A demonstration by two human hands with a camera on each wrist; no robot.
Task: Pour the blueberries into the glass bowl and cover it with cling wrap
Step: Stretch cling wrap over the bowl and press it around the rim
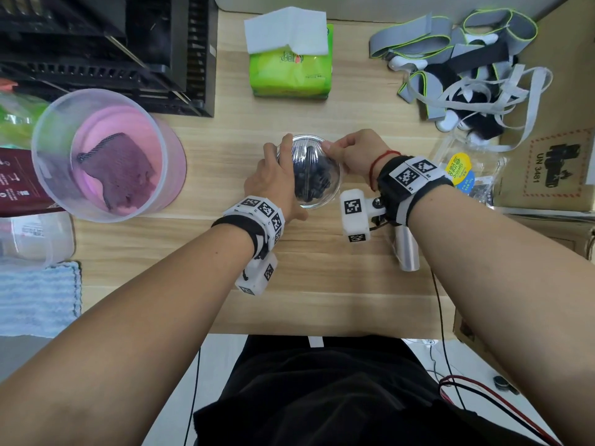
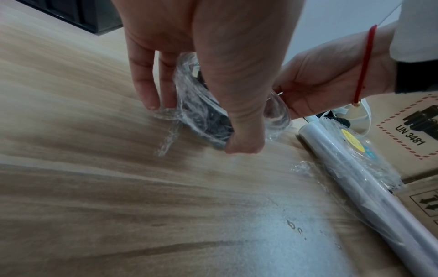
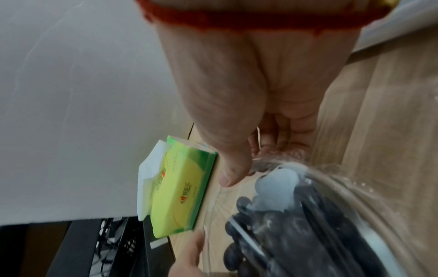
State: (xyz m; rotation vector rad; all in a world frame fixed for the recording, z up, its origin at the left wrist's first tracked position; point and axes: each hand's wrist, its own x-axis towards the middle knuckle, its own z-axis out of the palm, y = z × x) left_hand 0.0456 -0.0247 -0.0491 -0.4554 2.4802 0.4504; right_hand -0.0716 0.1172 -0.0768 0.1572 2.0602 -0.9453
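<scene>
The glass bowl (image 1: 333, 185) stands mid-table with dark blueberries (image 1: 314, 178) inside and cling wrap (image 1: 306, 149) stretched over its top. My left hand (image 1: 283, 178) grips the bowl's left side, thumb at the near rim and fingers at the far rim. In the left wrist view a loose tail of wrap (image 2: 166, 142) trails onto the table beside that hand (image 2: 198, 123). My right hand (image 1: 331, 148) pinches the wrap at the bowl's far right rim. The right wrist view shows its thumb and fingers (image 3: 255, 161) closed on film above the berries (image 3: 272, 234).
The cling wrap roll (image 1: 407, 249) lies under my right wrist, next to an empty clear fruit package (image 1: 467, 172) and a cardboard box (image 1: 553, 162). A green tissue pack (image 1: 289, 72) sits behind the bowl. A plastic bucket (image 1: 106, 156) and black crate (image 1: 128, 43) stand left.
</scene>
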